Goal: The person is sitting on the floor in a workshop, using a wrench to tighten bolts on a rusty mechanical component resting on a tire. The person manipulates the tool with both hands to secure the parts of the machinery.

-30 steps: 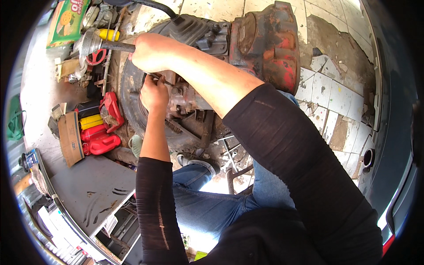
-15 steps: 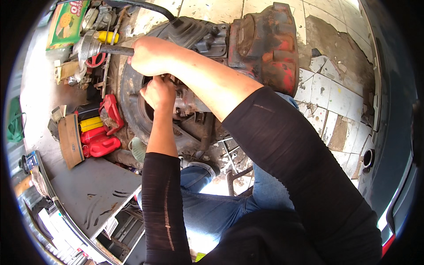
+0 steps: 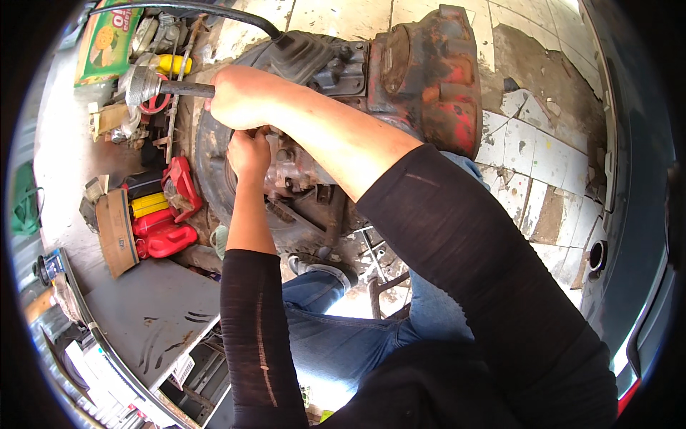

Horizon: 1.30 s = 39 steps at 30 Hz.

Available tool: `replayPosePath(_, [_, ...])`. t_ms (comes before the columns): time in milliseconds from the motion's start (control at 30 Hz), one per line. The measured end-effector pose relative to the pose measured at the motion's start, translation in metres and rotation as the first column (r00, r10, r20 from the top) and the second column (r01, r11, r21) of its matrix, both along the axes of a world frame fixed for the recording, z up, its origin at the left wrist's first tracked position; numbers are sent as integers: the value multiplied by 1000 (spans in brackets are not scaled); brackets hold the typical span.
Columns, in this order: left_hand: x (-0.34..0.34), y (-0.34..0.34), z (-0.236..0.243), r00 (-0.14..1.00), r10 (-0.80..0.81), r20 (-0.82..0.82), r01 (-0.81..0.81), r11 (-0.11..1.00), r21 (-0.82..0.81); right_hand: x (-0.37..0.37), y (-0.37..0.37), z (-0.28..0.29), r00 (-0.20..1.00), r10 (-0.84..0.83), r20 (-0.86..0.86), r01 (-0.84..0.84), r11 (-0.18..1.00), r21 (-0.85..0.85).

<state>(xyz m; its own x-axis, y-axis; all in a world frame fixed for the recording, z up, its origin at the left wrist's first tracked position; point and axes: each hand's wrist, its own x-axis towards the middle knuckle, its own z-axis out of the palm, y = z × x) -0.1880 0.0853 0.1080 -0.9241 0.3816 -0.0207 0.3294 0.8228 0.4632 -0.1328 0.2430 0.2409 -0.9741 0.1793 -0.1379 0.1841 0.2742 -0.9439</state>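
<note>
at the bottom of the frame sit the person's own knees in blue jeans (image 3: 336,336), with black sleeves (image 3: 257,329) running up from the lower edge. above them, just left of centre, the left hand (image 3: 248,151) is curled shut on something small against the greasy hub (image 3: 293,171) at the middle of the round engine housing (image 3: 214,179); what it pinches is hidden by the fingers, so whether it is a punch or a pin cannot be told. right above it, touching or nearly so, the right hand (image 3: 239,96) is closed in a fist round the handle of a hammer (image 3: 153,84), whose steel head points toward the upper left of the frame.

to do this well, as i judge it: keep the left hand low on whatever it steadies, fingers clear of the struck end, since the two hands sit very close. short, square taps would suit better than a swing, because the hose (image 3: 214,11) arches just above. the red casing (image 3: 429,79) at upper centre looks heavy and steady enough to take blows.

farther out at the left edge lie red and yellow oil cans (image 3: 161,222) and a cardboard piece (image 3: 118,232), well apart from the work.
</note>
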Motion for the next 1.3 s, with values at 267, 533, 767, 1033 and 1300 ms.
replayPosePath(267, [4,1,-15,962,-226,-152,208,970,-128,0,-1,1,1000,-15,-10,15,1000,-16])
replayPosePath(533, [-10,4,-29,699,-490,-520,395,872,-289,-2,-6,-6,997,-72,-29,71,997,-22])
replayPosePath(767, [-25,12,-3,884,-439,-159,385,878,-283,-6,-5,-10,997,-45,-57,46,999,1])
replayPosePath(1033, [-27,2,-24,850,-473,-232,477,878,-45,-5,-3,-6,998,-12,-64,12,1000,13])
replayPosePath(1300, [-12,13,-18,835,-429,-345,410,903,-128,-12,-3,-19,991,-38,-129,33,999,-36])
